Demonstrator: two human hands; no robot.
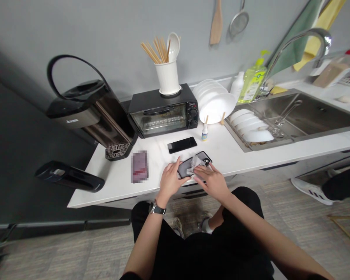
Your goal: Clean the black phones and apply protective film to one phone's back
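A grey phone (185,168) lies on the white counter, its dark-rimmed back facing up and a round camera bump at its right end. My left hand (171,177) grips the phone at its left end, with thumb and fingers on opposite edges. Under the fingers of my right hand (212,179) a crumpled grey-white cloth (196,162) is pressed against the phone's back. Just beyond lies a second, black phone (182,145), screen up. A small white bottle (204,133) with a blue and yellow label stands behind and to the right.
A toaster oven (163,114) bears a white utensil holder (167,77). Left are a water dispenser (96,116), a black flask (70,177) and a blurred-out purplish item (139,167). Right are white plates (216,105) and a sink (309,120) with bowls. Another person's shoe (310,191) shows at right.
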